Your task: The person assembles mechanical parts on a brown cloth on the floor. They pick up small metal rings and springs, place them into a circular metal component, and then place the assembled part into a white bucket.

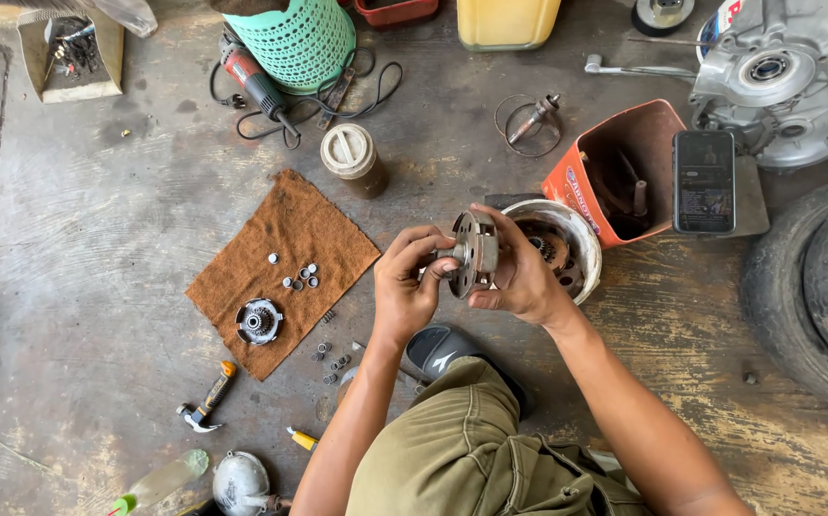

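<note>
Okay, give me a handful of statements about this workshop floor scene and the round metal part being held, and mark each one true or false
1. Both hands, the left hand and the right hand, hold the round metal part. True.
2. The brown cloth carries small metal rollers and a round gear-like piece. True.
3. The phone lies on the brown cloth. False: it rests by the orange container, to the right.
4. The hammer is in the left hand. False: it lies on the floor below the cloth.
5. A tyre sits at the right edge. True.
</note>
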